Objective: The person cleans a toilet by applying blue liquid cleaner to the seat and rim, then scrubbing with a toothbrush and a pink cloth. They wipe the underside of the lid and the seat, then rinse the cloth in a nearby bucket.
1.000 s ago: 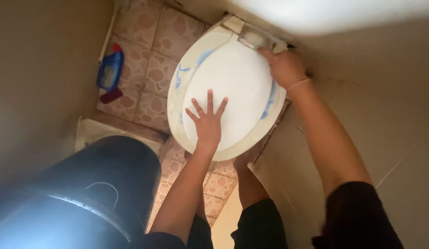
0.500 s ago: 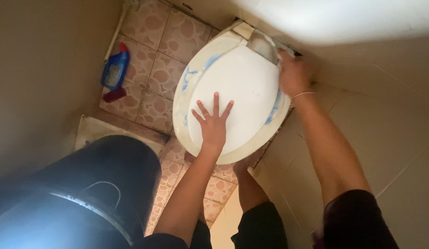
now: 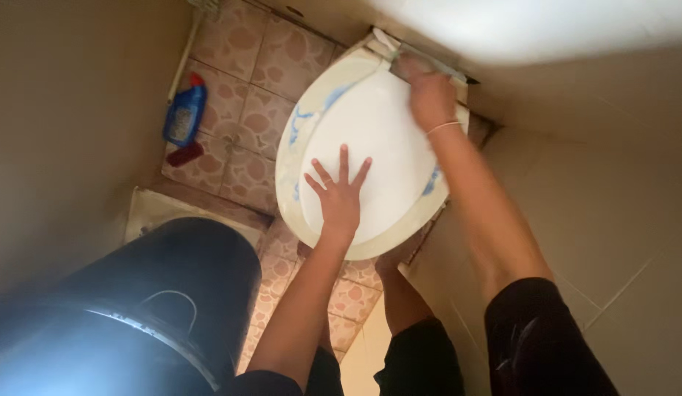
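While our left hand (image 3: 339, 194) lies flat and splayed on the closed white toilet lid (image 3: 370, 147) at the centre of the frame, gripping nothing, our right hand (image 3: 427, 95) presses at the lid's hinge end toward the upper right; it is blurred, so we cannot tell whether it is closed on anything. Blue cleaner streaks (image 3: 304, 121) show along the seat rim (image 3: 286, 158). We judge that the wet rim could let the bracing palm slide, and the lid could shift under our weight. The blue bottle (image 3: 184, 111) stands well apart at upper left, the dark barrel (image 3: 172, 293) at lower left.
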